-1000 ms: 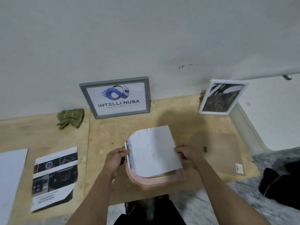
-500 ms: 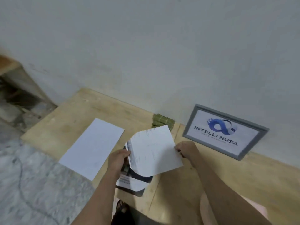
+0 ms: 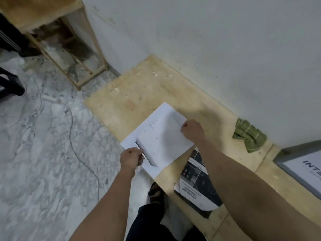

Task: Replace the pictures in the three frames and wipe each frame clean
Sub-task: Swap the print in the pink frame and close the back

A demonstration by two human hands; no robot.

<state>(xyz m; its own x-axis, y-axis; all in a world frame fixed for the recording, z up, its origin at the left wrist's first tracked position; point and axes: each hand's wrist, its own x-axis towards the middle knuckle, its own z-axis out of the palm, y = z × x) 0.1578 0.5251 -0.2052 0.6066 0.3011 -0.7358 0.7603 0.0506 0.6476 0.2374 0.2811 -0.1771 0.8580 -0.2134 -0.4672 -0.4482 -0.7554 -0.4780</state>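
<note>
Over the near edge of the plywood bench (image 3: 152, 87), both hands were closed on one white sheet (image 3: 165, 136). Left hand (image 3: 131, 158) pinched its near-left edge, where the paper curled back and showed a dark printed underside. Right hand (image 3: 192, 131) gripped the far-right edge, fingers curled over it. Hands sat apart, with the sheet spanning between them, blank side up.

A second white sheet (image 3: 128, 144) showed just under and at 9 o'clock of the held one, its corner sticking out past the bench edge. Could not tell whether the two sheets were touching.

Printed picture (image 3: 196, 185) with dark panels and the word "ADVANCED" lay flat on the bench at 5 o'clock of the held sheet, partly hidden by the right forearm.

Green cloth (image 3: 249, 134), crumpled, lay on the bench against the wall (image 3: 225, 49), at 3 o'clock of the right hand and well apart from it.

Grey frame (image 3: 298, 164) with a white logo print leaned at the wall at the frame's right edge, cut off by the view, at 4 o'clock of the cloth.

Marble floor (image 3: 43, 162) at 8 o'clock carried a loose cable (image 3: 76, 152). Wooden stand (image 3: 69, 49) stood at 11 o'clock by the wall.
</note>
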